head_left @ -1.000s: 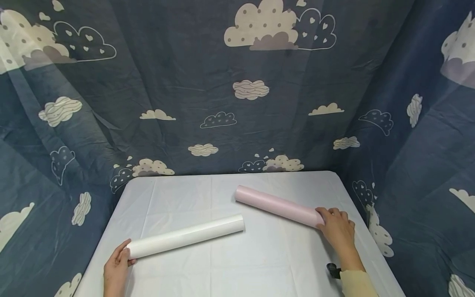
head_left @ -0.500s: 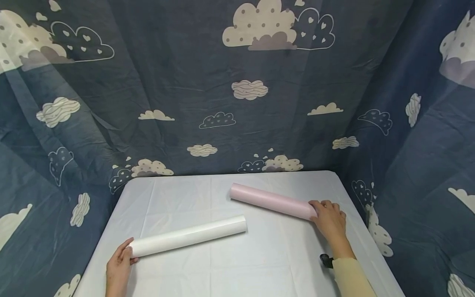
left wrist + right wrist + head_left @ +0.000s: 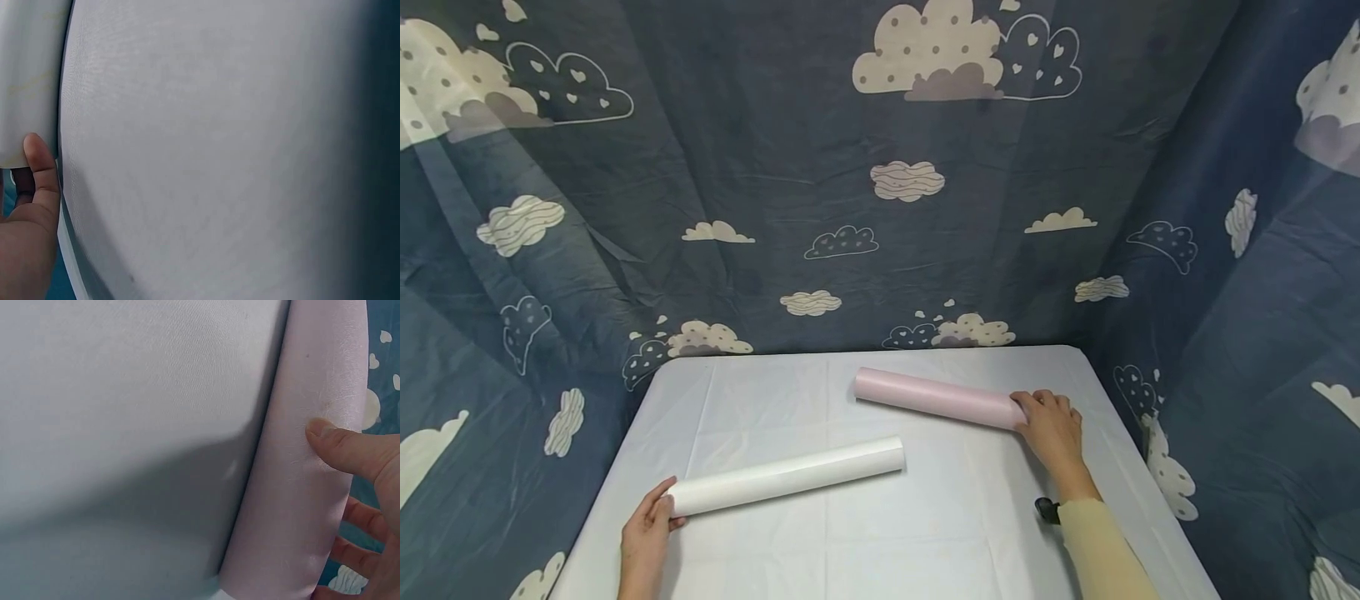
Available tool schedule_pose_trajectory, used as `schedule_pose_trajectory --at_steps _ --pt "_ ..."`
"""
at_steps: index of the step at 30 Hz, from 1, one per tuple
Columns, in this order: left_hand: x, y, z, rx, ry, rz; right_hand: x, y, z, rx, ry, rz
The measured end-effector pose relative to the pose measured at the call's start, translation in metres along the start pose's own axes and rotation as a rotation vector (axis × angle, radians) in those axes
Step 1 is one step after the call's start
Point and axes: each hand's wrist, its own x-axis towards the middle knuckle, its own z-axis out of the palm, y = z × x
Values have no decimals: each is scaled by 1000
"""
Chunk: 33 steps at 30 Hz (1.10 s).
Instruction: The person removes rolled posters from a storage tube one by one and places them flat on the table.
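A white roll (image 3: 790,475) of sheet material lies at a slant on the left half of the table. My left hand (image 3: 649,525) holds its near left end between thumb and fingers. In the left wrist view the thumb of that left hand (image 3: 34,206) presses the edge of the white roll (image 3: 28,81). Farther back on the right is a pink roll (image 3: 932,398), its right end gripped by my right hand (image 3: 1048,429). The right wrist view shows the thumb (image 3: 350,450) lying across the pink roll (image 3: 294,456), with the other fingers partly hidden beyond it.
Both rolls are on a table with a white cover (image 3: 895,550). A dark blue curtain (image 3: 760,150) with a cloud pattern hangs behind the table and along both sides. A small black object (image 3: 1047,510) sits at the right wrist, by the yellow sleeve (image 3: 1101,546).
My right hand has moved left and slightly back with the pink roll, which now lies at a flatter slant. The left hand and white roll have shifted a little to the right.
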Motion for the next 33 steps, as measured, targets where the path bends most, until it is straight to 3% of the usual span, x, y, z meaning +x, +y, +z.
schedule_pose_trajectory --at_steps 10,23,33 --pt "-1 -1 1 -2 33 -6 21 -15 8 -20 -1 -8" --pt "4 0 2 14 16 22 37 -31 18 -38 19 -33" --pt "5 -3 1 2 14 8 53 -53 28 -47 34 -60"
